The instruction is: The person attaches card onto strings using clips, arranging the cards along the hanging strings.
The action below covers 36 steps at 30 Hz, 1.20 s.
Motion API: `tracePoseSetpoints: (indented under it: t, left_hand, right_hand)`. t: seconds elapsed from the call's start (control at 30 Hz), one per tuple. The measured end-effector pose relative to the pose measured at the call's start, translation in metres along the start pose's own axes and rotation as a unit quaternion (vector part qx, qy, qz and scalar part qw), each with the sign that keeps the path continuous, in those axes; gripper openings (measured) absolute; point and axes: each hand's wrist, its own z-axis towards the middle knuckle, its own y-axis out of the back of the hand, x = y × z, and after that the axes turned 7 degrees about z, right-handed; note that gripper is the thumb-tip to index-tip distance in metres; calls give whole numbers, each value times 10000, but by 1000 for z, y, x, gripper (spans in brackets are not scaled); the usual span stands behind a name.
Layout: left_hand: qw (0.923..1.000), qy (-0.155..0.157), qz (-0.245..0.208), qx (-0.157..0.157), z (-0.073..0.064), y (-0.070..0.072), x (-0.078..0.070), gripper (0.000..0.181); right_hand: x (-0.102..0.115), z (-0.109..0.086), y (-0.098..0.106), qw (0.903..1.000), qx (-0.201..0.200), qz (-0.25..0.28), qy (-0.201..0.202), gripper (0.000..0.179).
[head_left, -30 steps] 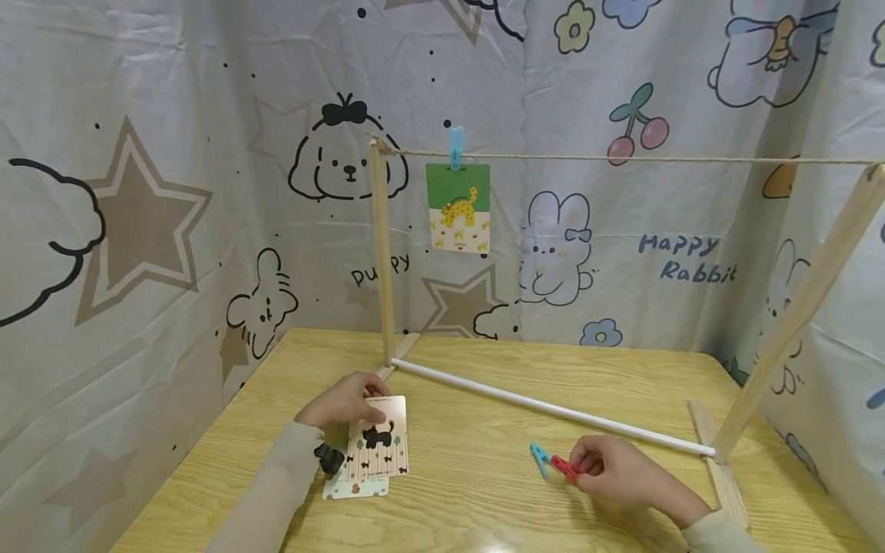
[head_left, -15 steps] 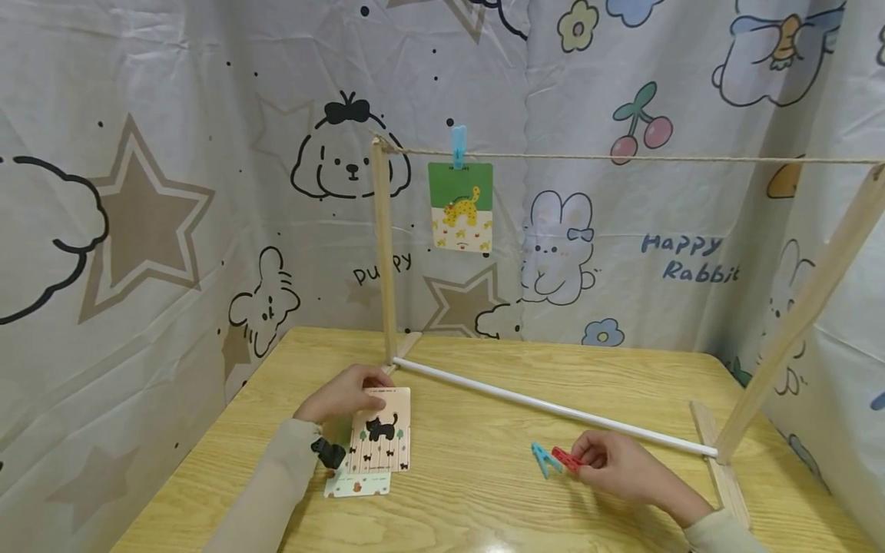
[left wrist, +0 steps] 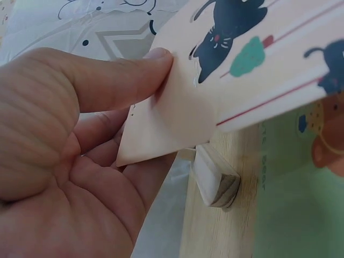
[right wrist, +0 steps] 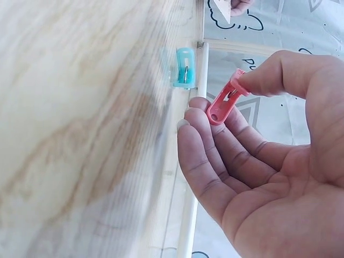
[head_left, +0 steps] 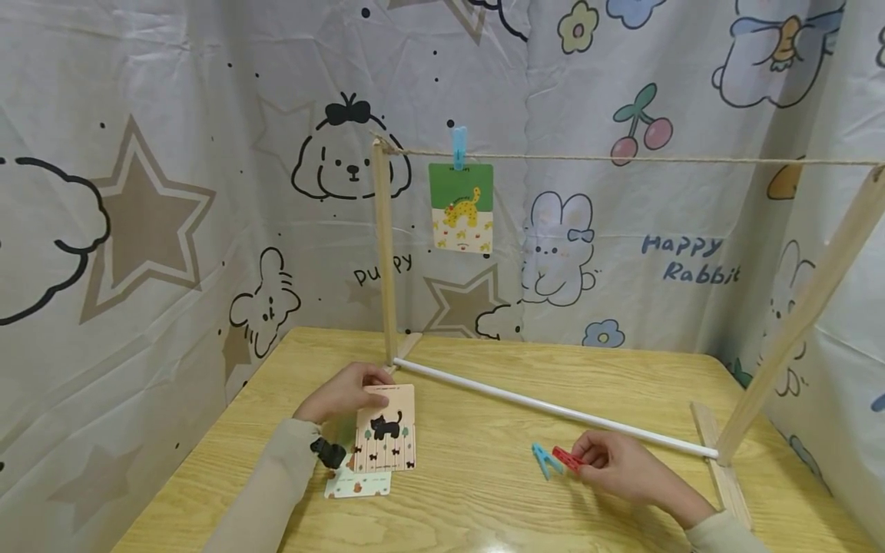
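My left hand (head_left: pixel 346 393) pinches a pink card with a black cat (head_left: pixel 386 430) by its upper left corner, thumb on the printed face. In the left wrist view the card (left wrist: pixel 177 113) is raised off the table. Partly beneath it a green card (head_left: pixel 358 485) lies on the table. On the right, my right hand (head_left: pixel 618 470) pinches a red clothespin (head_left: pixel 568 459) between thumb and fingers. Just left of it a blue clothespin (head_left: pixel 546 461) rests on the table. The right wrist view shows the red clothespin (right wrist: pixel 226 102) near the fingertips.
A wooden frame with a left post (head_left: pixel 384 253) and a right post (head_left: pixel 802 322) carries a twine line (head_left: pixel 622 159). From it a green and cream leopard card (head_left: pixel 461 215) hangs by a light blue clothespin (head_left: pixel 459 147). A white rod (head_left: pixel 553 407) joins the bases across the table (head_left: pixel 470 499).
The left hand has lifted the cat card slightly up and to the right, away from the green card. My right hand rose a little with the red clothespin, then stayed nearly still.
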Motion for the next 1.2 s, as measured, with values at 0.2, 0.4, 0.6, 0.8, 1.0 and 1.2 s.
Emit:
tracePoseSetpoints:
  t: [0.2,0.4,0.6,0.8,1.0,1.2]
  left_hand:
    - [9999,115,-85,-41,1,1,1,21]
    - [9997,93,-191,-98,1,3,-1,26]
    - [9999,-23,-99,-138,1,3,-2,25]
    - [9995,69,-215,-203,0,4,-6,26]
    - [9987,85,-469,-189,0,6,-8,24]
    - [9986,63,-457,-273,1,6,-11,22]
  right_hand:
    - [3,0,0,10000,25,63,25,10]
    - [2,1,1,10000,26,31,-41,11]
    - [1,1,3,10000,8,6,-11,10]
    - [1,3,3,9999,-72,-18,-83,10]
    - [2,3,4,9998,-171,-8,-134,11]
    - [3,4,5,9995,-250,65,-182,12]
